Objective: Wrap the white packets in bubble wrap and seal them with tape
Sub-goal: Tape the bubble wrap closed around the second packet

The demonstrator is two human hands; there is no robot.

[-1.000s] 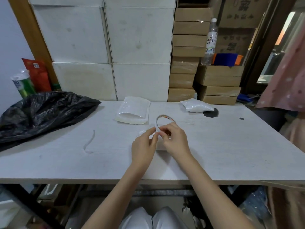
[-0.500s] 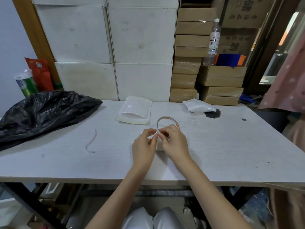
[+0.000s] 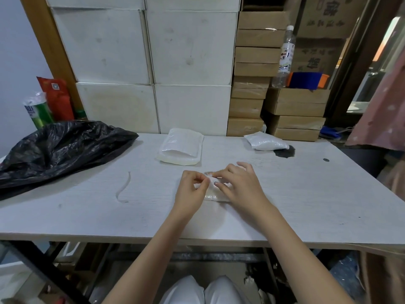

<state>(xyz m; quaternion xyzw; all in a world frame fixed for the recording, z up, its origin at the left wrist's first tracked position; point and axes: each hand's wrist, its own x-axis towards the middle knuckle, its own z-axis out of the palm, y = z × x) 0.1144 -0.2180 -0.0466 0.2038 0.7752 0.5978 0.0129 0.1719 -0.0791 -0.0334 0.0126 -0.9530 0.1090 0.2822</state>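
Observation:
A small bubble-wrapped packet [image 3: 212, 195] lies on the white table [image 3: 306, 194], mostly hidden under both hands. My left hand [image 3: 191, 190] pinches its left end between thumb and forefinger. My right hand [image 3: 240, 185] lies over the packet's right side, fingers stretched to the left, holding the tape roll down low; only a sliver of the tape roll [image 3: 208, 173] shows behind the fingertips. A stack of flat bubble-wrap bags [image 3: 180, 147] sits farther back at the centre. One bare white packet [image 3: 265, 143] lies at the back right.
A crumpled black plastic bag [image 3: 57, 148] covers the table's left side. A thin white strip [image 3: 124, 187] lies left of my hands. White boxes [image 3: 190, 62] and brown cartons [image 3: 252, 102] are stacked behind the table, with a clear bottle [image 3: 284, 58]. A person in pink stands at the right edge [image 3: 385, 110].
The tape roll stood upright in my right hand; it has now dropped down onto the packet, and my right hand has flattened over it. My left hand stays pinched at the left end.

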